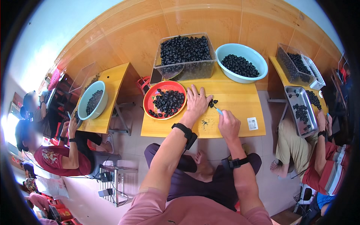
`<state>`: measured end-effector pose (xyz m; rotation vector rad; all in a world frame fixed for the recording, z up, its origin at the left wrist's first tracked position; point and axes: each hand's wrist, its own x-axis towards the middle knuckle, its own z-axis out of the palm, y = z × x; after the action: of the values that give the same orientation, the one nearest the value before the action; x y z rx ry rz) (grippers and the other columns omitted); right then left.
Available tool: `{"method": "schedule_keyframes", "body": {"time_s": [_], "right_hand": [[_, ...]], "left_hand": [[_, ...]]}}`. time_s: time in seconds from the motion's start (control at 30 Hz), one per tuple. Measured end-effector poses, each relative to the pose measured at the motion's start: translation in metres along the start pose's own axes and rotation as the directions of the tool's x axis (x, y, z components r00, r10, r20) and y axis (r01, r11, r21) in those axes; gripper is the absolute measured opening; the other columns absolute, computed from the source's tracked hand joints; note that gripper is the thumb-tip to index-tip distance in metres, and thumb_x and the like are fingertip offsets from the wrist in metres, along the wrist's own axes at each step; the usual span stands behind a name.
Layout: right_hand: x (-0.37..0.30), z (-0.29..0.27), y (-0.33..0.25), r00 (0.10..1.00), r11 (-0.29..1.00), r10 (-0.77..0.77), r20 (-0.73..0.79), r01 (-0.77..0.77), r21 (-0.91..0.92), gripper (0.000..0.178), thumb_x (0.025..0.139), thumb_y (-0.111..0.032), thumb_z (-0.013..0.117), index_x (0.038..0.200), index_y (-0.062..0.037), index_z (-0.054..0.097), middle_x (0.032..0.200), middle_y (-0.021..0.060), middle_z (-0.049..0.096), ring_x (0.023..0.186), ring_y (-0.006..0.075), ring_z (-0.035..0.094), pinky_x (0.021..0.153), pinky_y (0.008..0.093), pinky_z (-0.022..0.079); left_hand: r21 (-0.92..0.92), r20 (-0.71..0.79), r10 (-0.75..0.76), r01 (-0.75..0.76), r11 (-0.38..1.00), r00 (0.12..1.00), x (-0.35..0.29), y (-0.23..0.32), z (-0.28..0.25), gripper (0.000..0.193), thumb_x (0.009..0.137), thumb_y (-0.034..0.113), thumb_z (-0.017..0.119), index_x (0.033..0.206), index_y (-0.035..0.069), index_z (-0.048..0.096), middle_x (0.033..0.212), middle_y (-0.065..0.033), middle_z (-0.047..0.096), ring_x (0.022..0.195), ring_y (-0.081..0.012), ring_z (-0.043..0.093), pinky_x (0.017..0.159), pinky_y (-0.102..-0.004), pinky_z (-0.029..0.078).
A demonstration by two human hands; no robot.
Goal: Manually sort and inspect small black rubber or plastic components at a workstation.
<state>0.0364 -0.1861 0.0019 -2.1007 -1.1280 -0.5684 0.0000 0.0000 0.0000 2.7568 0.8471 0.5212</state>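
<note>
My left hand (197, 102) lies on the yellow table (240, 97), fingers stretched out and apart, between a red plate and a few small black round parts (213, 102). Closed around the light blue handle of a slim tool (219, 111) is my right hand (229, 124). The tool's thin metal tip points at those black parts, beside my left thumb. Many more such parts (168, 103) lie on the red plate (147, 98), some showing holes. Dark crumbs (205, 123) are scattered on the wood near my left wrist.
A clear bin (183, 72) heaped with black parts stands at the back, beside a light blue basin (258, 62). A white label (252, 123) is stuck at the table's right. People sit at a left table (118, 80) and at a right table holding a metal tray (308, 131).
</note>
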Motion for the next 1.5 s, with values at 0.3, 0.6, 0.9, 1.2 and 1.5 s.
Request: {"method": "schedule_keyframes", "body": {"time_s": [0.3, 0.6, 0.9, 1.2, 1.5], "right_hand": [[-0.002, 0.0, -0.001, 1.0, 1.0, 0.002, -0.005, -0.001, 0.011, 0.009, 0.091, -0.013, 0.063, 0.087, -0.0071, 0.056, 0.074, 0.011, 0.058, 0.067, 0.0328, 0.063, 0.055, 0.0452, 0.049], [0.001, -0.001, 0.001, 1.0, 0.997, 0.0, -0.026, 0.002, 0.072, 0.009, 0.09, -0.014, 0.063, 0.089, -0.0078, 0.057, 0.075, 0.0116, 0.058, 0.067, 0.0338, 0.063, 0.057, 0.0462, 0.049], [-0.001, -0.001, 0.005, 0.996, 0.993, 0.069, -0.047, -0.065, 0.096, 0.009, 0.09, -0.015, 0.064, 0.088, -0.0088, 0.058, 0.075, 0.0108, 0.059, 0.068, 0.034, 0.063, 0.058, 0.0464, 0.049], [-0.001, 0.001, 0.01, 0.988, 0.983, 0.152, -0.035, -0.148, 0.107, 0.011, 0.09, -0.018, 0.064, 0.088, -0.0089, 0.059, 0.076, 0.0111, 0.062, 0.067, 0.0351, 0.065, 0.057, 0.0479, 0.051], [-0.001, 0.002, 0.008, 0.985, 0.988, 0.141, 0.097, -0.147, 0.05, 0.012, 0.088, -0.018, 0.066, 0.088, -0.0078, 0.06, 0.077, 0.0107, 0.064, 0.068, 0.0343, 0.068, 0.058, 0.0484, 0.053]], "left_hand": [[0.025, 0.019, -0.051, 0.05, 0.998, 0.999, -0.018, 0.026, -0.018, 0.067, 0.095, 0.055, 0.056, 0.131, -0.002, 0.054, 0.146, -0.0418, 0.035, 0.129, -0.0578, 0.04, 0.11, -0.0588, 0.032], [0.088, -0.219, 0.178, -0.162, 0.983, 0.959, -0.045, 0.004, -0.014, 0.057, 0.095, 0.046, 0.061, 0.13, 0.001, 0.056, 0.137, -0.0334, 0.047, 0.127, -0.0474, 0.046, 0.108, -0.0524, 0.038], [-0.061, -0.109, 0.152, -0.16, 0.985, 0.982, -0.053, 0.019, -0.026, 0.058, 0.097, 0.046, 0.057, 0.134, 0.001, 0.053, 0.147, -0.0249, 0.044, 0.137, -0.0391, 0.041, 0.112, -0.0497, 0.034], [-0.192, 0.12, 0.222, -0.196, 0.962, 0.968, -0.054, 0.009, -0.032, 0.056, 0.1, 0.039, 0.053, 0.14, 0.0, 0.05, 0.152, -0.0238, 0.042, 0.142, -0.0412, 0.038, 0.117, -0.0473, 0.031], [-0.36, -0.192, -0.035, -0.037, 0.932, 0.981, -0.104, -0.012, -0.043, 0.038, 0.089, 0.008, 0.064, 0.126, 0.0, 0.059, 0.123, -0.0204, 0.061, 0.118, -0.0383, 0.056, 0.102, -0.0432, 0.045]]}}
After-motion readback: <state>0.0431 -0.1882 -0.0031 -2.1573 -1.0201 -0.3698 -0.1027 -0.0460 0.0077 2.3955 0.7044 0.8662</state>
